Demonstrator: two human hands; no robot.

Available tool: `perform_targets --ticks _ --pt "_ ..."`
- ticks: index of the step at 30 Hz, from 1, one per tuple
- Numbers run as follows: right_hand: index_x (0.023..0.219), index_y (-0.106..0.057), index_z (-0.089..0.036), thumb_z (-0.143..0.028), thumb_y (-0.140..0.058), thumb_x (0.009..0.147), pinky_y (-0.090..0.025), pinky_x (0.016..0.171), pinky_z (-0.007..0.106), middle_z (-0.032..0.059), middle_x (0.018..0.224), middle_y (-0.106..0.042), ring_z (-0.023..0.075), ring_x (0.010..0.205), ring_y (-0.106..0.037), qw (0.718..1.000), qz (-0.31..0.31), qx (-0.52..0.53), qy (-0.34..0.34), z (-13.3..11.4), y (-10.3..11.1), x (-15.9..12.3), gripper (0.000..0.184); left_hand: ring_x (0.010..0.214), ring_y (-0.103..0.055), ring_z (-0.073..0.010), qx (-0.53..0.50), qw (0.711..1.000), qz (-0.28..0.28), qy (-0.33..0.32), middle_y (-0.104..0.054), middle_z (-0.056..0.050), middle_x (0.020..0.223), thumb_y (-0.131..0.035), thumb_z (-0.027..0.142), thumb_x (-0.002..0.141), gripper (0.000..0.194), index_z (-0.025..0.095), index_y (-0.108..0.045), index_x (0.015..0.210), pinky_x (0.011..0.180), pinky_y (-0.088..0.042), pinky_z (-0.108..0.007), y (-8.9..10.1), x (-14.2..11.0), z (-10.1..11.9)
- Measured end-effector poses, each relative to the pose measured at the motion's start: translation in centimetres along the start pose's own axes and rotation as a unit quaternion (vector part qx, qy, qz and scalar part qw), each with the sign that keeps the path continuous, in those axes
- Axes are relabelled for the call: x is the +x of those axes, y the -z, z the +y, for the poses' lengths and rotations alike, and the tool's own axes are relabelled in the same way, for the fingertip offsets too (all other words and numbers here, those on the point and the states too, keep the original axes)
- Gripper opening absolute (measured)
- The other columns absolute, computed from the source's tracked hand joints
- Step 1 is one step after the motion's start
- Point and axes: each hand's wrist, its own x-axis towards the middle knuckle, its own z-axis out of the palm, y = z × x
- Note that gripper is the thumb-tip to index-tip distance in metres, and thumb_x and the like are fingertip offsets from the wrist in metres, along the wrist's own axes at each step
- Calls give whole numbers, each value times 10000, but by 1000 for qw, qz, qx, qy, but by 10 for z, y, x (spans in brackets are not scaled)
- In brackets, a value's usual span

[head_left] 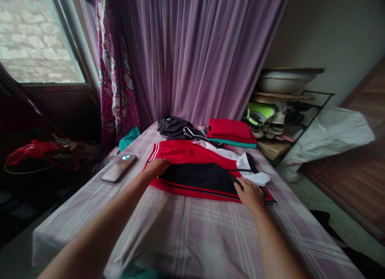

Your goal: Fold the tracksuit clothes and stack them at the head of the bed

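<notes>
Your table [186, 231], under a checked cloth, fills the lower middle of the frame. Across its centre lies the red, black and white garment [195, 172], roughly flat, its striped end at left and white part at right. Expect it to be light, soft and floppy, hard to damage, perhaps a little slippery if the fabric is smooth; with no stiffness of its own, it should sag between two holds, so the two ends look the best places to grip. Beyond it, right of centre, sits a folded stack [230, 130]. Your right hand [249, 193] rests at the garment's lower right edge, fingers slightly spread; your left hand [157, 166] lies over the striped end. You cannot tell whether either pinches fabric. Left of centre lies a phone [120, 168].
</notes>
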Motion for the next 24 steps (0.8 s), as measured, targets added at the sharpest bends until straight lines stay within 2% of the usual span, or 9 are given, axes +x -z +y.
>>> perform_targets --ticks 2,5,8,12,18,22,24 --pt "1215 -675 -242 -343 -449 931 -404 1039 427 79 1340 -645 236 1246 -565 1000 3 4 -4 -3 1 -1 377 938 -703 -233 10 1000 -12 16 -763 -61 1013 -522 374 901 267 250 -734 1005 788 -508 -302 7 3 -9" --pt "1208 -677 -245 -319 -434 940 -396 1043 431 74 1343 -644 232 1250 -561 1000 19 6 -18 -9 5 -4 369 892 -702 -230 20 999 -21 29 -762 -34 940 -609 373 829 184 264 -729 916 750 -498 -289 12 6 -10" --pt "1223 -673 -244 -323 -441 940 -391 1042 446 81 1341 -644 248 1245 -565 1000 5 -2 -26 -15 11 -5 375 888 -697 -218 26 999 -8 46 -755 -27 947 -566 338 847 192 266 -702 962 746 -492 -288 16 9 -4" --pt "1243 -662 -230 -328 -438 946 -389 1043 446 83 1362 -631 250 1269 -549 999 -13 -2 -30 -20 20 -7 385 967 -686 -251 41 996 28 71 -741 -78 1034 -436 316 931 273 236 -656 1071 840 -483 -359 18 11 6" --pt "1235 -669 -236 -322 -441 947 -386 1044 422 88 1359 -634 236 1268 -553 999 -19 -9 -27 -22 24 -7 377 1109 -614 -321 59 993 59 84 -690 -137 1118 -458 339 926 276 212 -688 1013 938 -453 -444 1 2 19" --pt "1222 -675 -237 -316 -447 939 -376 1050 433 88 1354 -638 241 1270 -548 999 -11 -10 -28 -20 22 -7 373 1128 -599 -316 57 986 82 133 -670 -142 1149 -435 458 937 368 211 -668 1078 950 -458 -441 -8 -4 14" --pt "1216 -678 -243 -321 -448 936 -375 1049 440 84 1345 -643 245 1262 -551 1000 -6 -7 -27 -19 20 -7 371 1123 -609 -316 41 985 60 156 -660 -153 1191 -438 533 922 450 197 -653 1131 924 -474 -420 -6 -4 3"
